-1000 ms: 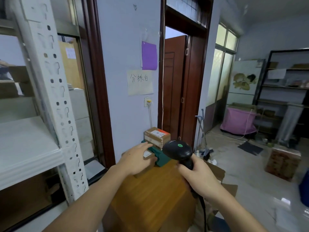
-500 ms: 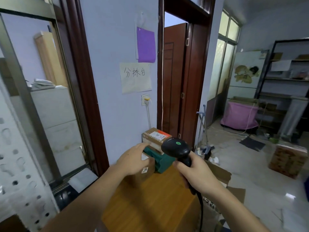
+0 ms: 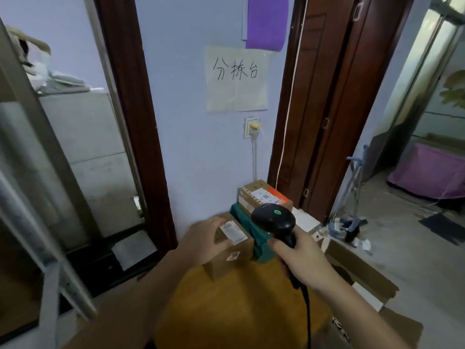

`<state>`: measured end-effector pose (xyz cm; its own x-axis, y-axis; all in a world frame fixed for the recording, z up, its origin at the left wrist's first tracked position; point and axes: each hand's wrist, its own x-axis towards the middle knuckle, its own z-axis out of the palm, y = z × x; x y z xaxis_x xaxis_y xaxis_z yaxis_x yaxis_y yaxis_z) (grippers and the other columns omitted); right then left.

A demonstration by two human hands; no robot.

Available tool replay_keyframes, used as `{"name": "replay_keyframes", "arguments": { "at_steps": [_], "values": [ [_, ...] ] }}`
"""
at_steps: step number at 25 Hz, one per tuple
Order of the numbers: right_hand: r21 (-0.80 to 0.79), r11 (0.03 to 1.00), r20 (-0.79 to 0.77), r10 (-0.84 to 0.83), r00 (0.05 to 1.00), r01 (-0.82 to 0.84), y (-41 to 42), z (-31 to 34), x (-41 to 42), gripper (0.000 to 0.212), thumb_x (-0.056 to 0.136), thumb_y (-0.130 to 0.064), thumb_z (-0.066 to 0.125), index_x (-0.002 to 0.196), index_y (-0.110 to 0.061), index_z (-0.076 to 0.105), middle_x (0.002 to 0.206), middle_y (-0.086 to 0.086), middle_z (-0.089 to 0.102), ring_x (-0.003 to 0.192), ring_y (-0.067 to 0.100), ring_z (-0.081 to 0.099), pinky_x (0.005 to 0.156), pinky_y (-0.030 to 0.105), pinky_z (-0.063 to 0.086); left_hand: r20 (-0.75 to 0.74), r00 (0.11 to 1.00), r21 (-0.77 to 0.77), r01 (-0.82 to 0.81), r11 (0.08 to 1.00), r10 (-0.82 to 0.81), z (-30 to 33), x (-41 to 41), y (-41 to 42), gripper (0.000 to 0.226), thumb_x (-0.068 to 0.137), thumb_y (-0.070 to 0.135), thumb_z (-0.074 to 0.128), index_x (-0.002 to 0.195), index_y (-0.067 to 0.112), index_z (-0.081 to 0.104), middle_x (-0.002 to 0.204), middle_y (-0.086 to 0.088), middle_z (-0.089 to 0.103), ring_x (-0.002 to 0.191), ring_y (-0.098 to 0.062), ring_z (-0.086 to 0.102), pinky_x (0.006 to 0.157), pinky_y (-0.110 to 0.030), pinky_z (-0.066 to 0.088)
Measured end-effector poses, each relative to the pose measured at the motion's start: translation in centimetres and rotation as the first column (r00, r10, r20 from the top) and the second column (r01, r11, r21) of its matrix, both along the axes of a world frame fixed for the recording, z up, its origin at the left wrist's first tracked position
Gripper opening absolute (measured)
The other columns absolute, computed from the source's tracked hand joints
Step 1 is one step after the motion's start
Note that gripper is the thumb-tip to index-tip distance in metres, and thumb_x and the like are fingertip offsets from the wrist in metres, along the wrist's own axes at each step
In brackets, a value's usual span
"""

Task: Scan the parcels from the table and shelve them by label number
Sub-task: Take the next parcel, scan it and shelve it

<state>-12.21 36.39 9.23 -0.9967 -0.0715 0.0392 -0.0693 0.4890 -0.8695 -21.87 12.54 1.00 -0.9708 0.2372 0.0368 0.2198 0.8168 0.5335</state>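
1. My left hand [image 3: 203,244] is bare: no glove, no ring that I can see.
2. My left forearm is bare too, with no sleeve anywhere along the part that shows, and no watch or band at the wrist.
3. My right hand [image 3: 302,263] is just as bare, without glove or ring.
4. My right forearm shows no sleeve or cuff down to the frame's lower edge, and the wrist carries nothing.
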Motion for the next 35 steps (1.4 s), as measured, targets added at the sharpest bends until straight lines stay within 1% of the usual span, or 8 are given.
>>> {"name": "replay_keyframes", "arguments": {
  "at_steps": [5,11,14,17,19,23,29,35],
  "values": [
    [-0.030,0.994,0.072,0.105,0.992,-0.103,1.9,-2.3,-7.3,0.010,0.097,-0.020,0.062,0.095,-0.016,0.053,0.051,0.004,0.054,0.040,0.016,0.052,0.045,0.024,0.048,0.084,0.989,0.027,-0.126,0.992,0.123,-3.6,-5.2,1.0,0.064,0.094,0.046,0.071,0.151,0.027,0.050,0.154,0.003,0.051,0.142,-0.019,0.048,0.117,-0.034,0.038],
    [-0.084,0.989,0.194,0.135,0.972,-0.121,4.2,-6.0,-13.9,0.013,0.096,-0.018,0.063,0.091,-0.010,0.054,0.057,0.006,0.053,0.042,0.012,0.052,0.046,0.021,0.049,0.194,0.938,-0.035,-0.286,0.958,0.287,-9.7,-9.2,2.6,0.098,0.083,0.084,0.038,0.160,0.024,0.037,0.166,-0.001,0.035,0.150,-0.021,0.036,0.123,-0.046,0.034],
    [-0.111,0.988,0.226,0.129,0.965,-0.106,4.7,-7.6,-15.6,0.011,0.096,-0.018,0.063,0.091,-0.012,0.055,0.059,0.008,0.053,0.043,0.011,0.053,0.045,0.019,0.047,0.251,0.874,-0.011,-0.428,0.904,0.417,-14.3,-10.6,2.5,0.092,0.083,0.087,0.045,0.154,0.028,0.042,0.156,0.003,0.044,0.142,-0.021,0.044,0.116,-0.050,0.044],
    [-0.088,0.993,0.250,0.093,0.964,-0.073,5.1,-9.7,-17.0,0.008,0.095,-0.021,0.065,0.091,-0.019,0.058,0.060,0.000,0.053,0.045,0.002,0.052,0.044,0.014,0.041,0.351,0.784,0.089,-0.572,0.816,0.512,-21.2,-12.6,1.5,0.095,0.069,0.100,0.052,0.143,0.041,0.050,0.139,0.012,0.058,0.127,-0.014,0.059,0.100,-0.046,0.058],
    [-0.069,0.996,0.270,0.081,0.960,-0.064,5.3,-11.1,-17.6,0.009,0.095,-0.023,0.066,0.090,-0.020,0.059,0.055,-0.008,0.051,0.045,-0.001,0.051,0.043,0.012,0.039,0.402,0.724,0.124,-0.649,0.750,0.560,-23.7,-13.4,1.6,0.107,0.062,0.100,0.058,0.147,0.035,0.049,0.141,0.009,0.055,0.127,-0.016,0.059,0.099,-0.047,0.058],
    [-0.064,0.997,0.320,0.062,0.945,-0.044,5.8,-13.4,-19.0,0.007,0.094,-0.025,0.067,0.095,-0.025,0.060,0.051,-0.008,0.053,0.044,0.001,0.049,0.049,0.020,0.039,0.568,0.568,0.218,-0.802,0.557,0.595,-22.1,-14.0,3.6,0.132,0.058,0.077,0.087,0.156,0.012,0.028,0.153,-0.005,0.038,0.138,-0.028,0.047,0.110,-0.047,0.050],
    [-0.060,0.997,0.341,0.068,0.938,-0.050,5.7,-15.2,-21.3,0.008,0.094,-0.025,0.067,0.094,-0.025,0.059,0.057,-0.004,0.053,0.044,0.004,0.048,0.048,0.021,0.042,0.699,0.381,0.222,-0.920,0.323,0.606,-25.1,-16.8,3.2,0.135,0.051,0.063,0.097,0.153,0.007,0.030,0.154,-0.013,0.045,0.138,-0.034,0.051,0.110,-0.052,0.050],
    [-0.095,0.993,0.383,0.100,0.918,-0.068,5.6,-15.9,-22.3,0.009,0.094,-0.023,0.066,0.092,-0.021,0.057,0.059,0.004,0.053,0.048,0.014,0.050,0.052,0.028,0.047,0.756,0.346,0.259,-0.938,0.232,0.556,-25.9,-16.0,3.6,0.132,0.049,0.064,0.099,0.150,0.007,0.036,0.142,-0.011,0.057,0.125,-0.032,0.061,0.103,-0.051,0.056]
  ]
}}
